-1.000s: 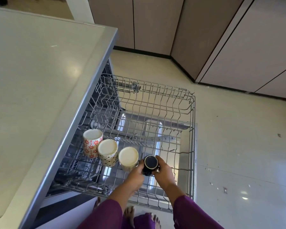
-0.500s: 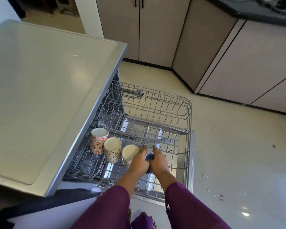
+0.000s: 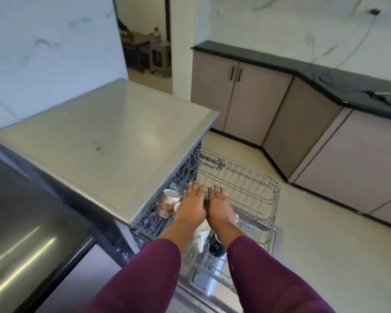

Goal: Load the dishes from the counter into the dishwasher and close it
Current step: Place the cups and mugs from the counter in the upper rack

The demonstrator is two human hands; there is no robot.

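L hand (image 3: 193, 205) & R hand (image 3: 219, 206) are side by side, palms down, fingers straight, holding nothing, above the pulled-out dishwasher rack (image 3: 253, 184). The red-flower mug (image 3: 167, 203) sits in the rack just left of L hand. The white cup (image 3: 201, 233) shows btwn the wrists, w/ the dark blue cup (image 3: 216, 247) beside it, by the R forearm. The steel table (image 3: 113, 136) lies left of both hands.

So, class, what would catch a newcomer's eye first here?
The left hand and right hand stretch flat, side by side, at the centre over the pulled-out wire rack. A red-flowered mug sits at the rack's left, by the steel top; a dark mug shows lower down, between the purple sleeves.
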